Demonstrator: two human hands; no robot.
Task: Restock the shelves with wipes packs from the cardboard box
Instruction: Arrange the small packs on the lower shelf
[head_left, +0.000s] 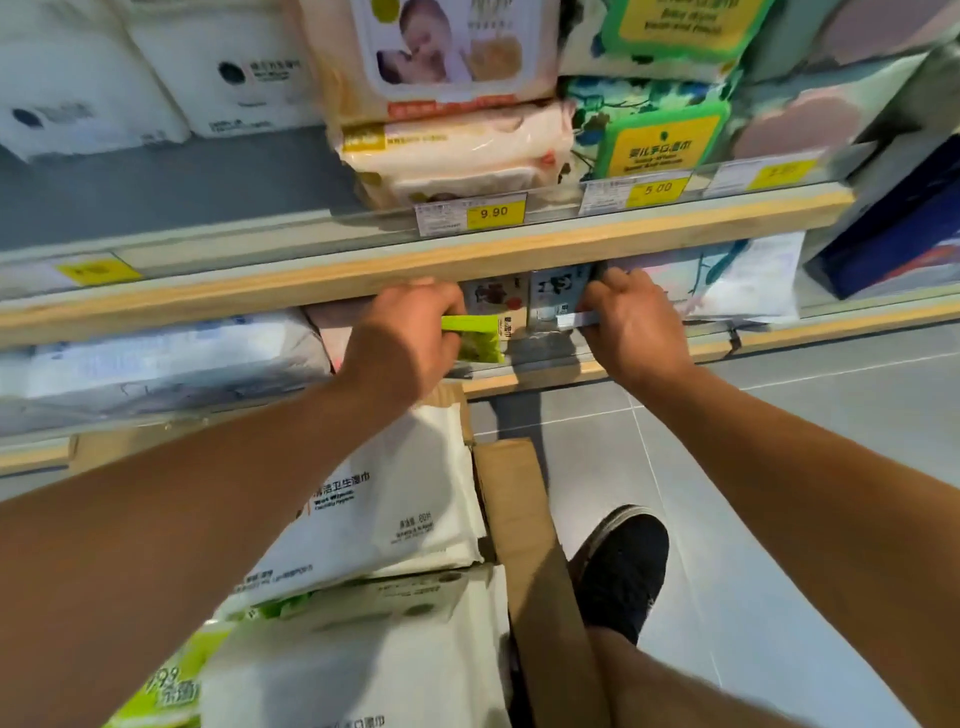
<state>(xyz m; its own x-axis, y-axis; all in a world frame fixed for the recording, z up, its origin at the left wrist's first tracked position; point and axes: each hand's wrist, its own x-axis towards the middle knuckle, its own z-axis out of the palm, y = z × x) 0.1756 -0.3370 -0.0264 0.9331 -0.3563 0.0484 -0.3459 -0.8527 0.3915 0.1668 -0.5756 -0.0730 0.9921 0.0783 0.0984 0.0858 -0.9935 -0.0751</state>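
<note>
Lower shelf (519, 382) slot tight under wooden shelf lip (415, 265), little headroom. My left hand (410, 332) reaching in, fingers clamped on small green wipes pack (475, 338). My right hand (636, 325) gripping white pack edge beside it. Cardboard box (524, 519) below, white packs inside.

small pack (475, 338) showing lime green; price tags (494, 212) glowing yellow; shelf edge (467, 260) looking pale wood; shoe (621, 566) appearing black

Cardboard box (524, 525) on the floor (779, 467) below the shelves (415, 260), holding wipes packs (395, 514); left hand (410, 332) and right hand (636, 322) at the lower shelf.
</note>
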